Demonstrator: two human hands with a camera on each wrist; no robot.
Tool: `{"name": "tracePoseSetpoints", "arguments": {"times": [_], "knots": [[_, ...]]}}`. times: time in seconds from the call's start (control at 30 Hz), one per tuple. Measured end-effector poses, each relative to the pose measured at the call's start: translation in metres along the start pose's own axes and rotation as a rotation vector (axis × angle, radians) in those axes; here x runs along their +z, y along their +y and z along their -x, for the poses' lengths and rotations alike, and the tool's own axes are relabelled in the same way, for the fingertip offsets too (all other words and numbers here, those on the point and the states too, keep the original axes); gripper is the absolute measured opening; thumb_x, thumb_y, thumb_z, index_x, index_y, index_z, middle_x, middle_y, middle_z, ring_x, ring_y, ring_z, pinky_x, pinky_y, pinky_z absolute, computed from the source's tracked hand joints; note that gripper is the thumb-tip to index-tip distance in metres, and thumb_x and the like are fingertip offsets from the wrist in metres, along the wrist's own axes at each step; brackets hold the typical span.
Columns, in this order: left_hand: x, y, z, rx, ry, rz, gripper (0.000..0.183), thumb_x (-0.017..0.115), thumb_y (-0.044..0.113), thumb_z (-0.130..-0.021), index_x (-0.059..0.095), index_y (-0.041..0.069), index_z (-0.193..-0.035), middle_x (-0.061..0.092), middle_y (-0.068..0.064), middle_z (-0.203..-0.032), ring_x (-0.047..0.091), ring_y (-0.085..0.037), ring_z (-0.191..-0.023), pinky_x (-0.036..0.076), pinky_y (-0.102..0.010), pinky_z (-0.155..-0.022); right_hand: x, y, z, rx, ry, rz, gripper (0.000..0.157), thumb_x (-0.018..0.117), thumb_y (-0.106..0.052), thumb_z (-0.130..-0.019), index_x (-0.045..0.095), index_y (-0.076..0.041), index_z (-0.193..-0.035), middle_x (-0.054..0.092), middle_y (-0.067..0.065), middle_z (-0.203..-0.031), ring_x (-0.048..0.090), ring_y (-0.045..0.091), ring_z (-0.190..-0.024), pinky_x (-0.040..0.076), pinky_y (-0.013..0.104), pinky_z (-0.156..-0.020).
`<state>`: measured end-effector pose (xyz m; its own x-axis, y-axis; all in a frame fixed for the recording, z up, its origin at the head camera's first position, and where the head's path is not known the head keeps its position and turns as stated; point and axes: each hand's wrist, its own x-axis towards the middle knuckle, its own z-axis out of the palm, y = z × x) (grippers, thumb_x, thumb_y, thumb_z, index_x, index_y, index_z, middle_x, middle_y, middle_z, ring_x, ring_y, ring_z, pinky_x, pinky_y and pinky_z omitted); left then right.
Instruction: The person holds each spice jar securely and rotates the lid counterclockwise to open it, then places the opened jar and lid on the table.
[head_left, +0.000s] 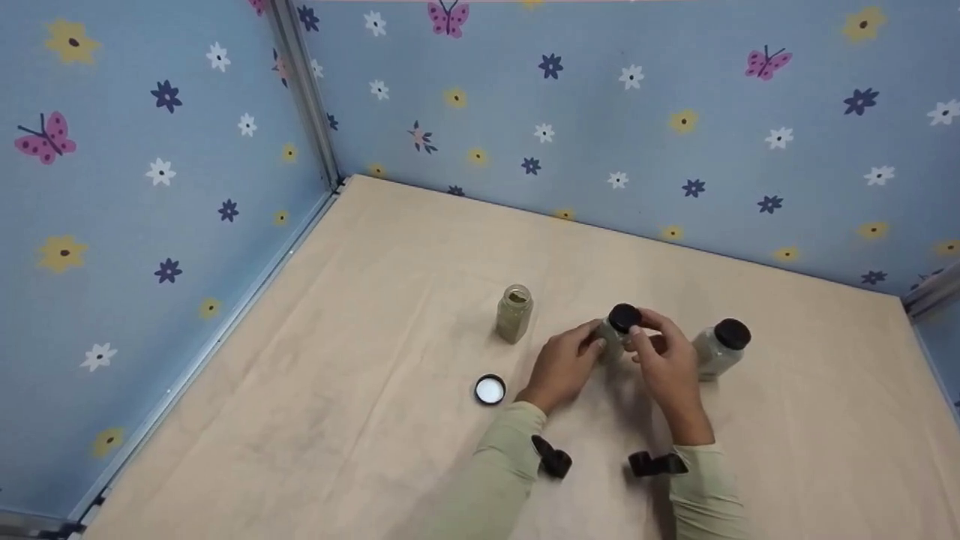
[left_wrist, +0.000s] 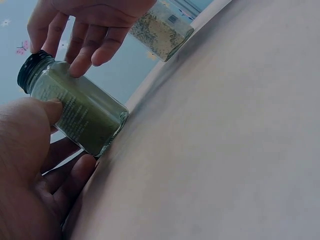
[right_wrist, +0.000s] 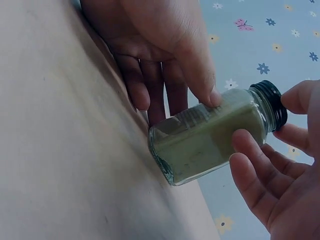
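Note:
A glass jar [left_wrist: 82, 112] of green powder stands upright on the table between both hands, its black screw lid [head_left: 625, 318] on. My left hand [head_left: 564, 367] grips the jar's body, thumb laid over the printed text on its side. With thumb and finger, my right hand [head_left: 670, 371] pinches the lid; its other fingers are beside the glass, as the right wrist view shows. To the left stands a lidless jar [head_left: 514, 319] with greenish contents. In front of that one, a black cap [head_left: 490, 390] lies with its white inside facing up.
Just right of my right hand stands another glass jar [head_left: 716, 354] with a black lid; the left wrist view shows dried flakes in it. A beige cloth [head_left: 315, 360] covers the table. Blue flowered panels [head_left: 585, 97] wall the back and left sides, with a metal post [head_left: 304, 90] at the corner.

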<state>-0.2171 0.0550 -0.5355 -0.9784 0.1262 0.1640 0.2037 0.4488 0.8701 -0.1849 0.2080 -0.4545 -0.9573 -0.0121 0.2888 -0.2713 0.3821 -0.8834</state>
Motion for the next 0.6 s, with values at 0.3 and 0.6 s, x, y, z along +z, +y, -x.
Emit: {"name": "tracePoseSetpoints", "arguments": {"times": [0.3, 0.6], "knots": [[0.001, 0.000, -0.001, 0.022, 0.002, -0.015, 0.041, 0.058, 0.031, -0.103, 0.058, 0.020, -0.143, 0.060, 0.008, -0.137, 0.053, -0.007, -0.126, 0.040, -0.025, -0.106, 0.001, 0.018, -0.005, -0.006, -0.007, 0.034, 0.043, 0.060, -0.011, -0.101, 0.054, 0.001, -0.142, 0.059, 0.019, -0.124, 0.067, 0.038, -0.088, 0.055, 0.020, -0.068], [0.001, -0.002, -0.001, 0.000, -0.008, -0.013, 0.042, 0.057, 0.034, -0.103, 0.058, 0.023, -0.143, 0.059, 0.009, -0.138, 0.052, -0.007, -0.128, 0.040, -0.026, -0.107, 0.001, 0.044, -0.009, 0.012, 0.006, 0.054, 0.046, 0.064, -0.026, -0.100, 0.054, -0.005, -0.140, 0.060, 0.010, -0.128, 0.066, 0.015, -0.084, 0.054, 0.020, -0.068]]}}
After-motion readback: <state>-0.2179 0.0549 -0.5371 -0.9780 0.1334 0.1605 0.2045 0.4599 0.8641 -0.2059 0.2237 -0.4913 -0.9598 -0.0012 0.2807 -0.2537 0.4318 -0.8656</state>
